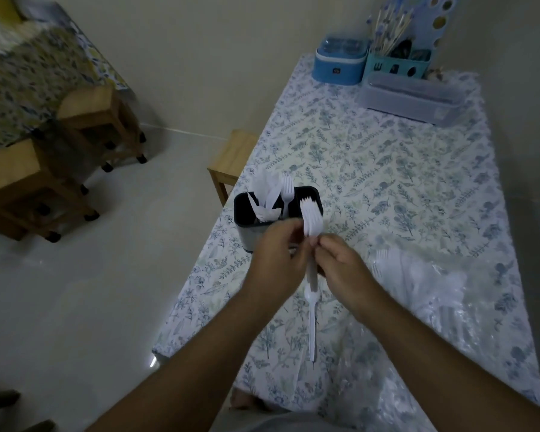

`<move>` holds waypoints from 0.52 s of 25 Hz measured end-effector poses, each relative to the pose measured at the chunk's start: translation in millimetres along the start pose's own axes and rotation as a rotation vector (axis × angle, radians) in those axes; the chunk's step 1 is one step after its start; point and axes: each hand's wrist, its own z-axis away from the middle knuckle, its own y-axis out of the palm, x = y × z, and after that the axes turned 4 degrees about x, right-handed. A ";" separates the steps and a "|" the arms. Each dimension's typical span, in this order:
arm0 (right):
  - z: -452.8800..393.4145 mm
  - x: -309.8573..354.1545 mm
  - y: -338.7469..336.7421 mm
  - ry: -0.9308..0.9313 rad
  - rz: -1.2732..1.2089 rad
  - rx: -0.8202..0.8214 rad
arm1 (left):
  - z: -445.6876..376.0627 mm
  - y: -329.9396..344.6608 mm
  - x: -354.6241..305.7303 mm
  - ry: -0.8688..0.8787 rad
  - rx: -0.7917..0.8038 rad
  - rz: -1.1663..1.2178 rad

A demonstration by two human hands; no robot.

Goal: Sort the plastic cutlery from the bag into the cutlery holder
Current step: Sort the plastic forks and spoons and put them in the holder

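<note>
- My left hand (276,260) and right hand (340,260) both grip a stack of white plastic forks (312,218).
- Next, I judge: lower them into the black cutlery holder (247,232).

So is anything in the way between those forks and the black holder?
Nothing visible. Both hands hold the white plastic forks right beside the black cutlery holder, whose right compartment looks open.

One black holder (247,219), one plastic bag (434,294), three wooden stools (88,104).
</note>
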 end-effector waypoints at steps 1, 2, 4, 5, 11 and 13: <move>-11.2 14.4 -2.9 -0.044 0.049 -0.023 | -13.6 -10.8 -7.8 0.016 -0.001 0.007; -23.4 29.1 -5.6 -0.093 0.089 -0.060 | -27.6 -21.3 -14.8 0.024 -0.018 0.005; -47.8 51.4 -10.2 -0.182 0.132 -0.148 | -52.7 -37.1 -24.9 0.045 -0.069 -0.022; -58.8 58.9 -11.3 -0.214 0.153 -0.180 | -62.8 -42.7 -26.5 0.055 -0.093 -0.038; -92.9 54.7 -6.4 -0.208 0.295 -0.226 | -86.3 -41.4 -5.4 0.001 -0.105 -0.149; -97.0 45.2 -6.2 -0.146 0.365 -0.160 | -90.4 -41.3 3.3 -0.087 -0.005 -0.245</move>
